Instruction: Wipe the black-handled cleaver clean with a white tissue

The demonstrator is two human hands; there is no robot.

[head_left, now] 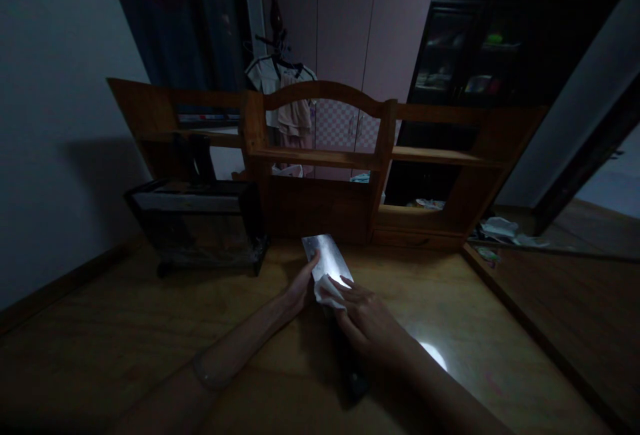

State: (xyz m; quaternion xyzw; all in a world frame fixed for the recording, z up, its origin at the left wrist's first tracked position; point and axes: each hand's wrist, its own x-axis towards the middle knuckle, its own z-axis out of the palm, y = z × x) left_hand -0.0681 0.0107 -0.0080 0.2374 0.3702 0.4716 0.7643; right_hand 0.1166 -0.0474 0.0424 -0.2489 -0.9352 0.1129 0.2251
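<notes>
A cleaver with a broad steel blade (326,253) lies on the wooden desk (150,328), its dark handle (353,372) pointing toward me. My left hand (301,286) rests on the blade's left edge, fingers curled against it. My right hand (367,320) presses a small white cloth (327,288) onto the near part of the blade, fingers closed on the cloth. The room is dim.
A wooden shelf unit (320,155) stands at the back of the desk. A dark glass tank (200,225) sits at the left. A bright light reflection (434,355) shows on the desk to the right. Papers (500,228) lie beyond the desk's right edge.
</notes>
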